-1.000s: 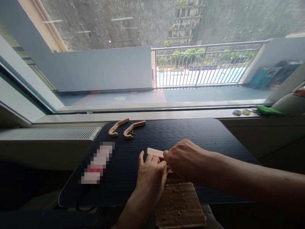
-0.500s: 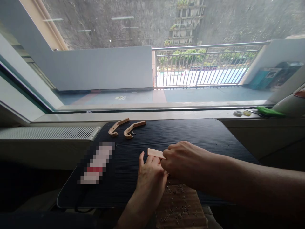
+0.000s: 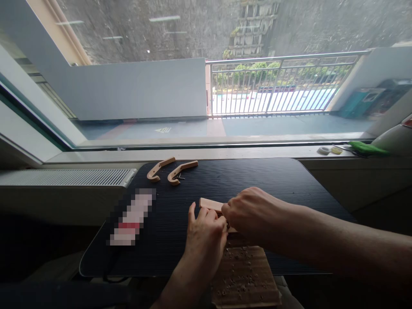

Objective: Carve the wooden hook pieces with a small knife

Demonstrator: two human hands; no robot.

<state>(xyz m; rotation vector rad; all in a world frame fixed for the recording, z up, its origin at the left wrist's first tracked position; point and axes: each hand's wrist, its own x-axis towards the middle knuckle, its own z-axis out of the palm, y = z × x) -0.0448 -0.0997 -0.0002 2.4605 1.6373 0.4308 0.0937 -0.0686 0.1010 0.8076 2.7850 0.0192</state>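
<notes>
A pale wooden piece [image 3: 210,204] with a flat, straight end lies at the middle of the table. My left hand [image 3: 205,229] is curled over its near side, gripping it, with the little finger lifted away. My right hand [image 3: 246,210] makes a fist at the piece's right part; whatever sits inside the fingers is hidden. Between and below the hands a bit more wood [image 3: 231,230] shows. Two hook-shaped wooden pieces [image 3: 162,166] with dark holes lie farther back on the left. Small screws [image 3: 181,176] rest by the right-hand hook.
Nearest me, a brown cardboard piece [image 3: 246,274], pitted with small holes, juts past the front edge of the black table [image 3: 273,176]. A blurred pink-and-red item [image 3: 131,219] lies left. Tape rolls [image 3: 323,150] and a green cloth-like thing [image 3: 368,148] sit on the windowsill.
The right fist has turned slightly and shifted a little right, baring more wood below it. My left hand keeps its hold. The whole view has moved slightly.
</notes>
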